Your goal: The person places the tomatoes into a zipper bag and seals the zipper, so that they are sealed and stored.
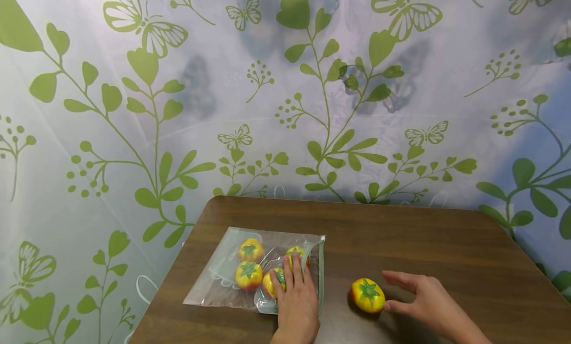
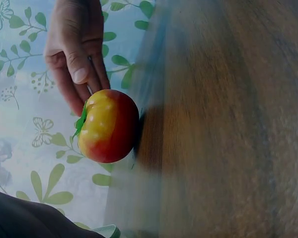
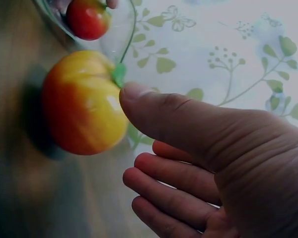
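Observation:
A clear zip bag (image 1: 214, 284) lies flat on the table with several yellow-and-red persimmons (image 1: 249, 275) inside. My left hand (image 1: 298, 304) rests on the bag near its zip end, fingers straight over two of the fruits. To the right of the bag, a single loose persimmon (image 1: 368, 295) with a green leafy top sits on the wood. Beside it my right hand (image 1: 428, 302) is held with thumb and fingers apart. In the right wrist view the thumb (image 3: 154, 106) is at the leafy top of the persimmon (image 3: 84, 104); whether it touches is unclear.
The brown wooden table (image 1: 401, 240) has rounded back corners. Behind it hangs a pale curtain (image 1: 267, 106) printed with green leaves and butterflies. A thin white loop (image 1: 144, 288) shows past the table's left edge.

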Motion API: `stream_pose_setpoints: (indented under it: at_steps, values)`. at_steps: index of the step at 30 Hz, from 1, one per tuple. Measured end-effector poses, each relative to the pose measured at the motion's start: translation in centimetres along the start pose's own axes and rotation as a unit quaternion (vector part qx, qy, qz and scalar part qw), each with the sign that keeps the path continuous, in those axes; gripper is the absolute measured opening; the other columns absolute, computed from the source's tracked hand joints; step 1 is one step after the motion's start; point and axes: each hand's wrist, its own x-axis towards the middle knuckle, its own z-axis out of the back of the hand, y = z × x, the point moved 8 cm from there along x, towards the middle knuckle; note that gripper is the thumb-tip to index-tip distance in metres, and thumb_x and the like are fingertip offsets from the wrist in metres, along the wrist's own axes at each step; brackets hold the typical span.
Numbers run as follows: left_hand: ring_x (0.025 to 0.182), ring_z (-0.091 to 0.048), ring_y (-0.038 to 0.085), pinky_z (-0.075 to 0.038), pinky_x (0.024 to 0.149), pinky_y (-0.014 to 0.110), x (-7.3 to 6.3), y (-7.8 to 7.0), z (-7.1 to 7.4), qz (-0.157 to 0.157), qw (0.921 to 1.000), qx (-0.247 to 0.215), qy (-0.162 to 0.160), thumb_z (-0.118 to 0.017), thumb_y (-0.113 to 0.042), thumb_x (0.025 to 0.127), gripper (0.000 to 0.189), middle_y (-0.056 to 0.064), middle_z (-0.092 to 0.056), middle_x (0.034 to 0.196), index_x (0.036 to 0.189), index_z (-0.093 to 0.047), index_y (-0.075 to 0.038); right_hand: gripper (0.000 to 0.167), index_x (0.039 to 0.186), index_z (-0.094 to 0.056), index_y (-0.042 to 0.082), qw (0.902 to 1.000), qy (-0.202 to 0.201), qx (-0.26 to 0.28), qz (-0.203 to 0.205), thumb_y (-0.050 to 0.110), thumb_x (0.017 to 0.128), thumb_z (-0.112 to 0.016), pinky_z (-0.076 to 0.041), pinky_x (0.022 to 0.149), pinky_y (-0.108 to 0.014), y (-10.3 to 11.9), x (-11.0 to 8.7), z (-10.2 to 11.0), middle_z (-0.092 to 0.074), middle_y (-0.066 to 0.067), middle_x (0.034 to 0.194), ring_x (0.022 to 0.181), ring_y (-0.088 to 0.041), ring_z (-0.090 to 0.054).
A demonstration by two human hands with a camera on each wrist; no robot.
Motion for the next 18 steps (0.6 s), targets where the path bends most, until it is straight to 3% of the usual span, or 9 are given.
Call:
stream_pose_setpoints:
  at_steps: [5, 12, 18]
  values:
    - [0.164, -0.031, 0.046, -0.028, 0.123, 0.078, 0.1, 0.1, 0.0, 0.003, 0.9999, -0.016, 0.003, -0.103, -0.017, 0.062, 0.101, 0.022, -0.034, 0.176, 0.153, -0.060, -0.003, 0.072, 0.143, -0.072, 0.011, 0.9994, 0.005, 0.034, 0.002, 0.053, 0.088, -0.089, -0.059, 0.091, -0.023, -0.6, -0.1, -1.2, -0.077, -0.008, 0.138, 0.120, -0.014, -0.076]
    - [0.164, -0.030, 0.046, -0.026, 0.124, 0.078, 0.0, 0.1, -0.1, 0.003, 0.9996, -0.022, 0.015, -0.103, -0.018, 0.062, 0.103, 0.022, -0.033, 0.177, 0.154, -0.060, -0.003, 0.074, 0.149, -0.067, 0.008, 0.9963, 0.035, 0.078, -0.013, 0.047, 0.090, -0.089, -0.058, 0.091, -0.021, -1.1, 0.0, -2.7, -0.072, -0.014, 0.146, 0.123, -0.028, -0.077]
    - [0.164, -0.031, 0.046, -0.028, 0.123, 0.078, 0.0, 0.1, 0.0, 0.000, 0.9999, -0.016, 0.006, -0.104, -0.019, 0.061, 0.103, 0.022, -0.034, 0.177, 0.153, -0.060, -0.003, 0.071, 0.148, -0.067, 0.009, 0.9953, 0.034, 0.089, -0.018, 0.046, 0.091, -0.088, -0.058, 0.090, -0.020, -1.1, 0.2, -3.3, -0.073, -0.016, 0.144, 0.118, -0.022, -0.079]
